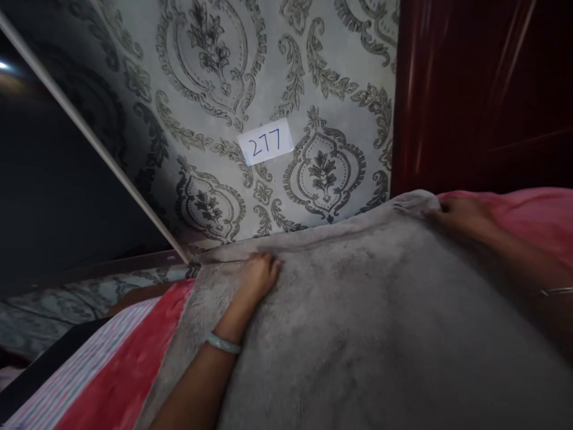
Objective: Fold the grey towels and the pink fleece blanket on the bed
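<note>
A soft grey blanket (340, 334) is spread over the surface in front of me, its far edge lying along the wall. My left hand (261, 275) is on the blanket near that far edge, fingers curled closed against the cloth; a pale green bangle circles the wrist. At the far right corner, my right hand (463, 216) pinches the bunched blanket edge between thumb and fingers. This hand is slightly blurred, and a thin bangle shows on its wrist.
Red cloth (129, 358) and a striped sheet (85, 364) show at left, with pink-red cloth (532, 218) at right. Patterned wallpaper (264, 191) carries a paper marked 277 (266, 142). A dark panel (67, 179) stands left; a glossy dark-red panel (474, 95) stands right.
</note>
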Demonstrator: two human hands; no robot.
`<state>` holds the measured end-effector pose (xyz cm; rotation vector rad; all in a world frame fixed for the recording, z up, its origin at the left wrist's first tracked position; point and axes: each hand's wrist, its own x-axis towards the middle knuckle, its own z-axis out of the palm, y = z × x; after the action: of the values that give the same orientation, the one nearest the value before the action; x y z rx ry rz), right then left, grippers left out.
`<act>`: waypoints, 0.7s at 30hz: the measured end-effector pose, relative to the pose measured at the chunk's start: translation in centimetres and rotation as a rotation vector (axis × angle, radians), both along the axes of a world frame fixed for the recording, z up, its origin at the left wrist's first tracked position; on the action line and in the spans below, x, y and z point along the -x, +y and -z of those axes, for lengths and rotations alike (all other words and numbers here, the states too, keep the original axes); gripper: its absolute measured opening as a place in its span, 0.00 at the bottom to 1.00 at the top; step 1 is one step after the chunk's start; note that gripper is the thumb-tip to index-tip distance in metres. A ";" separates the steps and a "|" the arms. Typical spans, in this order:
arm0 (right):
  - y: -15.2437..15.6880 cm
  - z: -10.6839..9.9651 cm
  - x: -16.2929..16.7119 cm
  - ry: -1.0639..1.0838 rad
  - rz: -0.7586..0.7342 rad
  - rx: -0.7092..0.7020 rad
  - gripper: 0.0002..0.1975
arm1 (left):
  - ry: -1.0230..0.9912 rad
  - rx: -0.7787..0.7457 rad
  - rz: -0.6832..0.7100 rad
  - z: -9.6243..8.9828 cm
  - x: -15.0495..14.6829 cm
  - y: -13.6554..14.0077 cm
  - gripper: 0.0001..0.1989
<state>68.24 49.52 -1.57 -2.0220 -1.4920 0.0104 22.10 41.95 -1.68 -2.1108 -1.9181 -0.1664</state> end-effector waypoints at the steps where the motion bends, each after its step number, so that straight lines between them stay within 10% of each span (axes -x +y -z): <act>1: -0.3 0.0 0.5 0.015 0.030 -0.006 0.14 | -0.014 0.016 0.089 0.7 -1.0 0.1 0.17; 7: -1.1 1.0 2.3 -0.022 0.158 0.069 0.23 | -0.062 0.139 0.135 3.2 -1.6 0.6 0.27; 21: -0.2 0.7 -0.1 0.159 0.012 0.177 0.20 | -0.123 0.083 0.138 1.1 -3.2 -0.6 0.26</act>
<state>68.37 49.33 -2.24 -2.1143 -1.4217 0.3014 25.32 41.31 -2.76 -2.3390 -1.8759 -0.2544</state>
